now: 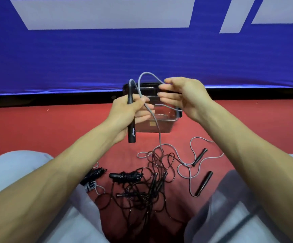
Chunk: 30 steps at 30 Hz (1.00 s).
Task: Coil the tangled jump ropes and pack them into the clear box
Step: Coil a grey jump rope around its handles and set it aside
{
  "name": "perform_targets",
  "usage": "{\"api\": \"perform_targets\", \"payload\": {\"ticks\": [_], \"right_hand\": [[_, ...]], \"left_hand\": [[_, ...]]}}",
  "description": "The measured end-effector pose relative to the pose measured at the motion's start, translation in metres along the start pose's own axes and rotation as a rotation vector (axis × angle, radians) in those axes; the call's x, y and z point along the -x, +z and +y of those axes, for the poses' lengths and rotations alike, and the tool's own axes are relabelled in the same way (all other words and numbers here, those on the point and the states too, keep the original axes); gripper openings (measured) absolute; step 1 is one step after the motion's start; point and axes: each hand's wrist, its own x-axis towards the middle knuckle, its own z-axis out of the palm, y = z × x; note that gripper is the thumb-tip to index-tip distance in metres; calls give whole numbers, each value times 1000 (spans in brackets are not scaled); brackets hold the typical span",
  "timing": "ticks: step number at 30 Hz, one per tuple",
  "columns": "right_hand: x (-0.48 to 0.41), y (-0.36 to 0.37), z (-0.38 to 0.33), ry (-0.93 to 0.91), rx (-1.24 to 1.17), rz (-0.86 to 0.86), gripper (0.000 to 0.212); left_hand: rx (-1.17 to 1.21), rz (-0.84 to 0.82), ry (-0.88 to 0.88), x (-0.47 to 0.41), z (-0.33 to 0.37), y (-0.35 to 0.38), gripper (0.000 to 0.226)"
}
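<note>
My left hand [130,109] grips an upright black jump rope handle [131,127] in mid-air. A grey rope [146,75] arcs from the handle's top over to my right hand [180,97], whose fingertips pinch it. The rope then drops past my left fingers to the floor. The clear box [161,127] stands on the red floor just behind both hands, partly hidden by them. Below lies a tangle of black ropes [149,183] mixed with the grey rope [191,165].
Two loose black handles [200,156] [204,184] lie at the right of the tangle. Two coiled black ropes [94,175] [126,176] lie at the left. My knees in light trousers [18,165] flank the pile. A blue banner wall [142,55] stands behind the box.
</note>
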Motion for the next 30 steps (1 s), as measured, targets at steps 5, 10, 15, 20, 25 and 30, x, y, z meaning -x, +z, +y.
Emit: {"api": "perform_targets", "payload": {"ticks": [5,10,15,20,25,30], "right_hand": [[3,6,19,-42,662,-254,34],[-2,5,48,-27,1045,-409,13],[-5,14,45,27,654,-186,15],[1,18,23,-57,271,-45,9],[6,17,5,-72,-38,-29,7],[1,9,-7,-70,-271,43,14]], "left_hand": [[470,63,62,-6,24,-2,10],[782,8,109,-3,47,-14,14],[630,78,142,-2,45,-22,15],[393,161,72,-7,30,-20,15],[-74,-16,-56,-5,17,-7,22],[-345,-275,-130,0,2,8,25]]}}
